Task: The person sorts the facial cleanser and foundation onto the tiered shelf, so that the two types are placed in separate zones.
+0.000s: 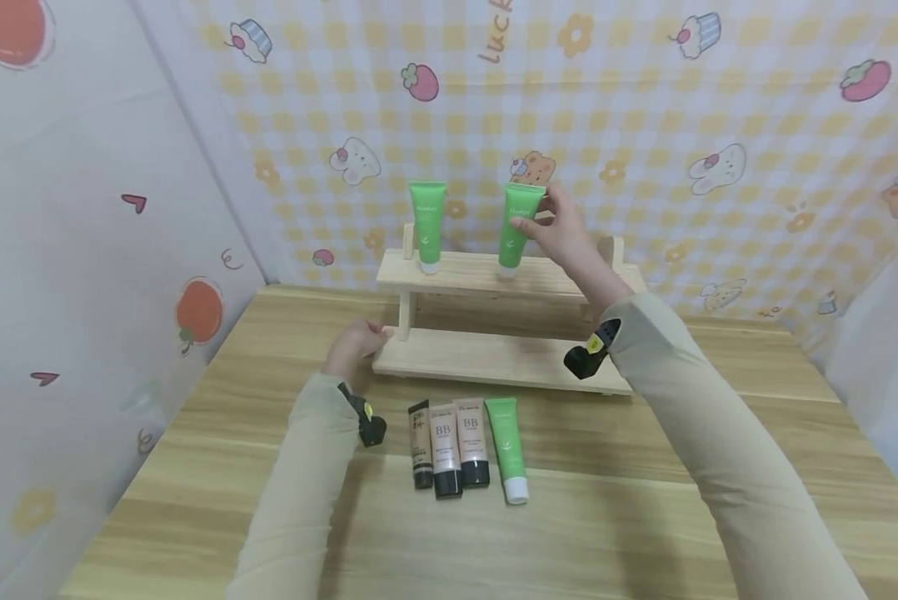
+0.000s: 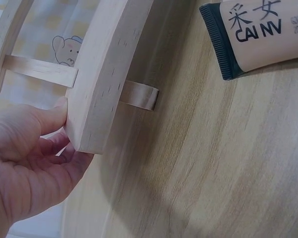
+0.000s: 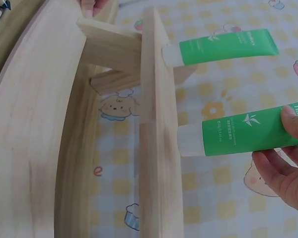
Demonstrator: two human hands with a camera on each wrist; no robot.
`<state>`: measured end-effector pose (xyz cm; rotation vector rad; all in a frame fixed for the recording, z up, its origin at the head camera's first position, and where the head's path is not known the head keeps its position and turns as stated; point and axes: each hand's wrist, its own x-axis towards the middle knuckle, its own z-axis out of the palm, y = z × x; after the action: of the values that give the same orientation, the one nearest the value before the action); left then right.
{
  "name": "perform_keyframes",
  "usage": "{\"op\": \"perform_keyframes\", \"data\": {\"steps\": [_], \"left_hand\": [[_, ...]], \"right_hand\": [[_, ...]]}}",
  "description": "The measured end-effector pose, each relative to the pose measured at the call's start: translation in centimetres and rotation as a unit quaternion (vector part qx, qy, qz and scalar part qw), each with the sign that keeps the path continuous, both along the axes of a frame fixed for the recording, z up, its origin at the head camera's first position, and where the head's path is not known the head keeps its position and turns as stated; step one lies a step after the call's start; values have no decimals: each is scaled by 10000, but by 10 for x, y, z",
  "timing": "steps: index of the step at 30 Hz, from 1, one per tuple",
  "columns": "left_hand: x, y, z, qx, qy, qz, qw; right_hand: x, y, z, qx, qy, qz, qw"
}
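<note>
A two-tier wooden rack [image 1: 479, 354] stands at the back of the table. My right hand [image 1: 566, 237] pinches a green squeeze tube [image 1: 519, 225] between thumb and fingers; its white cap [image 3: 190, 141] is down at the upper board. To its left, a second green tube [image 1: 428, 218] stands cap-down on the same board. My left hand [image 1: 355, 345] holds the left end of the lower board [image 2: 97, 99], thumb on top and fingers curled at the edge beneath.
In front of the rack lie a slim tan tube [image 1: 420, 442], two pinkish BB cream tubes [image 1: 471, 435] with black caps and a third green tube [image 1: 506, 442], side by side on the wooden table [image 1: 644, 517]. A patterned cloth [image 1: 479, 125] hangs close behind the rack.
</note>
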<state>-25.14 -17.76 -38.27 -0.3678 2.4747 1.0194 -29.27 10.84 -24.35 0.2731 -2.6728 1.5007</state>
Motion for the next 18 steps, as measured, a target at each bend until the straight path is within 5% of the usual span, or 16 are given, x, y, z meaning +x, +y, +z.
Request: {"op": "perform_keyframes", "data": {"steps": [18], "left_hand": [[1, 0, 2, 19, -79, -46, 10000]], "right_hand": [[-14, 2, -18, 192, 150, 230, 9994]]}}
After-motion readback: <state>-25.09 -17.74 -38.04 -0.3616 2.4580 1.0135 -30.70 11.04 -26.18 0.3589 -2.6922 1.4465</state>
